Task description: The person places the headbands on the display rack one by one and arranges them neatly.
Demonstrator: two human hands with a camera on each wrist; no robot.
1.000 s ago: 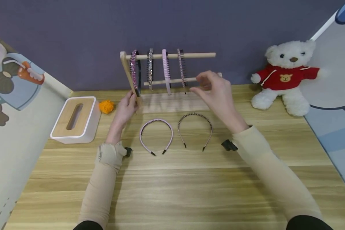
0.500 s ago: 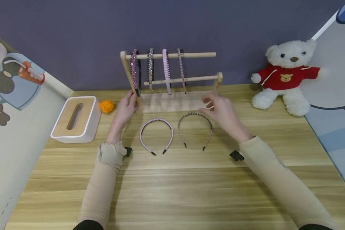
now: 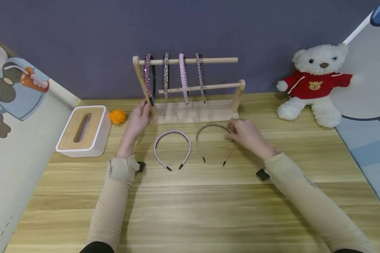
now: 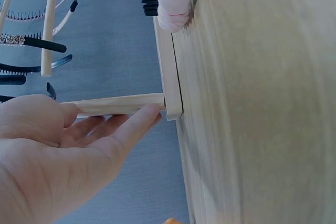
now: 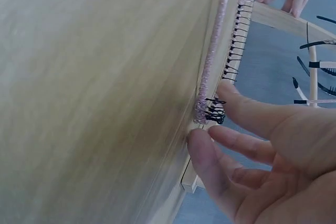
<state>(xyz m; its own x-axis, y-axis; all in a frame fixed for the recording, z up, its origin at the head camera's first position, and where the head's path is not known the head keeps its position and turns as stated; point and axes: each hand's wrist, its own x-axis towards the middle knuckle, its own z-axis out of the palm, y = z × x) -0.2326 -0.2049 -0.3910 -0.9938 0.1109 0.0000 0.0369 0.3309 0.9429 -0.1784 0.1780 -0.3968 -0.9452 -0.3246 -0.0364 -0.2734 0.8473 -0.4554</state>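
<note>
A wooden headband rack [image 3: 196, 111] stands against the wall, with several headbands hung over its two rods, among them a pink one [image 3: 182, 77]. My left hand [image 3: 139, 117] holds the rack's left upright [image 4: 115, 104] low down, its fingers along the outer side. Two headbands lie on the table before the rack: a plain lilac one [image 3: 172, 132] and a thin beaded pink one [image 3: 200, 135] with dark comb teeth. My right hand [image 3: 247, 135] is at the beaded headband's right side. In the right wrist view, its parted fingertips [image 5: 198, 142] are around the band's edge.
A white tissue box [image 3: 95, 147] with a wooden lid stands at the left, an orange yarn ball [image 3: 117, 117] beside it. A white teddy bear [image 3: 316, 80] in a red hoodie sits at the back right. The dark wall [image 3: 259, 35] closes off the back.
My right hand has come down from near the rack's lower rod to the beaded headband on the table. My left hand has stayed at the upright; the rack and headbands have not moved.
</note>
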